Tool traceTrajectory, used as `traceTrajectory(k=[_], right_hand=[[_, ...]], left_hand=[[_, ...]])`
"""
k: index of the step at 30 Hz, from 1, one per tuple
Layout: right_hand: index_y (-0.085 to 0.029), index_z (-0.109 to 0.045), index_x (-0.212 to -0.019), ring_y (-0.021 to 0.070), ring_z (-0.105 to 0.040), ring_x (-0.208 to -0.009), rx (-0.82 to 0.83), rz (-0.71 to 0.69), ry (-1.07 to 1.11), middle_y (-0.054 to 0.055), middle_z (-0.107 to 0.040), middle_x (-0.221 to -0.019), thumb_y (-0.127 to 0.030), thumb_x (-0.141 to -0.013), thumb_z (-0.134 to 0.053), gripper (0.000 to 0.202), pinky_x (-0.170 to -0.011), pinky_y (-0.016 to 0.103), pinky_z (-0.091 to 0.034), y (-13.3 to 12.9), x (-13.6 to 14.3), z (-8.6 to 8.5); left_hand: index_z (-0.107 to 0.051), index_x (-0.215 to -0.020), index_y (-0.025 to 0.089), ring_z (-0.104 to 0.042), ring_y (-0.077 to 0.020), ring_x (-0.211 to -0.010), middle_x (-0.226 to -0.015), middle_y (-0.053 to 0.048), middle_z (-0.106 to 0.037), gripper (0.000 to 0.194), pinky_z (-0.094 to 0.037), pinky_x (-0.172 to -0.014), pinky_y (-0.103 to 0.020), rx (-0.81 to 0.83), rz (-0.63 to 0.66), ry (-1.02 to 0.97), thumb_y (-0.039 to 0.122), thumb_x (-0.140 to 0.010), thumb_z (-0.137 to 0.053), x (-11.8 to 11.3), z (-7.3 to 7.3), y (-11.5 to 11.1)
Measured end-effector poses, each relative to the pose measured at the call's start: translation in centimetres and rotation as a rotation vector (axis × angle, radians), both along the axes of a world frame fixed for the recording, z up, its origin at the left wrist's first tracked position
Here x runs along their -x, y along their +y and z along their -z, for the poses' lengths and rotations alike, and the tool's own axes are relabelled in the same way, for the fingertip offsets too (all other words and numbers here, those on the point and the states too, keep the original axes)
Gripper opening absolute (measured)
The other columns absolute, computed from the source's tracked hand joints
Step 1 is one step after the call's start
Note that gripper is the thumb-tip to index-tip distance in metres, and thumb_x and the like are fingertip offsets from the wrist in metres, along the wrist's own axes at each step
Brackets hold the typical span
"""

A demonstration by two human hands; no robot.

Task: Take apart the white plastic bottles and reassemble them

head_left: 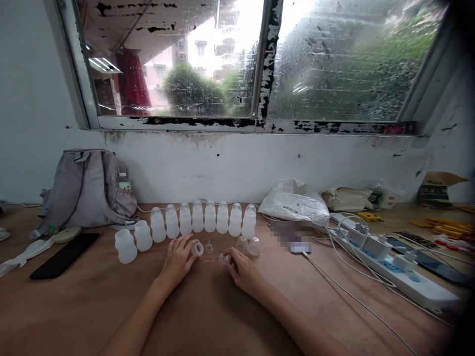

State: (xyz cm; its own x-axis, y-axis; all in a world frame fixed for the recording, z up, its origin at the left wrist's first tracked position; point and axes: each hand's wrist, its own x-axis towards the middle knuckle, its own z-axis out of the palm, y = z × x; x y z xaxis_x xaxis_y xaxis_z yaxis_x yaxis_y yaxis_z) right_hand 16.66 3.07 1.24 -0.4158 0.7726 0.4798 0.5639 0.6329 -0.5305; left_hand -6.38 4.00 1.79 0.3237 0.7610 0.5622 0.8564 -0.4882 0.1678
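My left hand [178, 259] is closed on a white bottle collar ring [198, 248], tilted so its opening shows. Just right of it, a clear bottle teat [209, 246] stands on the table. The fingers of my right hand [239, 267] pinch a small clear piece [223, 258], perhaps another teat, partly hidden by the fingers. Beyond that hand sit two clear dome caps [254, 246]. A curved row of frosted baby bottles with clear caps [210, 217] stands behind both hands. At its left end are two bottles without tops, one nearer [125, 247] and one farther [143, 236].
On the left lie a black phone [65, 255] and a grey backpack [87, 188]. A plastic bag [295, 202] rests against the wall. To the right, a white power strip [404, 272] with plugs trails cables over the brown table [200, 316].
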Motion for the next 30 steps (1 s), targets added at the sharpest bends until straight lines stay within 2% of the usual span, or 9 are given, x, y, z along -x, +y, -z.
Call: traceTrajectory(k=[3,8,15,22,30], right_hand=[[-0.021,-0.048,-0.094,0.0157,-0.051,-0.068,-0.014,0.096,-0.020,0.004,-0.054,-0.085,-0.019,-0.081,-0.042,0.014,-0.063,0.026,-0.038,0.6,0.3,0.5],[-0.019,-0.046,-0.097,0.0162,-0.053,-0.079,-0.033,0.239,-0.182,0.005,-0.055,-0.094,-0.020,-0.082,-0.040,0.016,-0.066,0.024,-0.038,1.5,1.6,0.5],[-0.019,-0.048,-0.094,0.0172,-0.056,-0.084,-0.012,0.413,-0.343,0.006,-0.057,-0.095,-0.022,-0.084,-0.039,0.015,-0.063,0.023,-0.037,3.2,3.7,0.2],[-0.019,-0.047,-0.100,0.0163,-0.056,-0.087,-0.014,0.413,-0.313,0.005,-0.059,-0.095,-0.021,-0.082,-0.041,0.019,-0.065,0.023,-0.036,3.6,4.0,0.3],[-0.019,-0.046,-0.102,0.0157,-0.058,-0.077,0.013,0.365,-0.156,0.002,-0.062,-0.079,-0.018,-0.079,-0.044,0.023,-0.061,0.022,-0.038,3.8,3.5,0.7]], left_hand=[[-0.050,-0.113,0.026,-0.041,-0.0241,-0.112,-0.120,-0.008,-0.050,0.034,-0.028,-0.094,-0.044,-0.026,-0.138,-0.008,0.036,-0.081,-0.047,0.8,0.3,0.8],[-0.053,-0.109,0.027,-0.039,-0.0246,-0.113,-0.119,-0.007,-0.049,0.032,-0.025,-0.094,-0.043,-0.003,-0.319,0.035,0.040,-0.081,-0.045,0.8,0.9,1.1],[-0.054,-0.099,0.020,-0.040,-0.0252,-0.110,-0.109,-0.009,-0.055,0.033,-0.024,-0.093,-0.043,0.144,-0.440,0.055,0.044,-0.081,-0.040,1.0,1.3,0.9],[-0.052,-0.099,0.016,-0.037,-0.0266,-0.113,-0.111,-0.012,-0.054,0.035,-0.024,-0.093,-0.045,0.165,-0.499,0.049,0.041,-0.081,-0.037,1.2,1.1,0.6],[-0.052,-0.103,0.014,-0.034,-0.0293,-0.116,-0.116,-0.015,-0.052,0.037,-0.023,-0.092,-0.050,0.193,-0.584,0.063,0.037,-0.080,-0.035,2.0,1.3,0.6]])
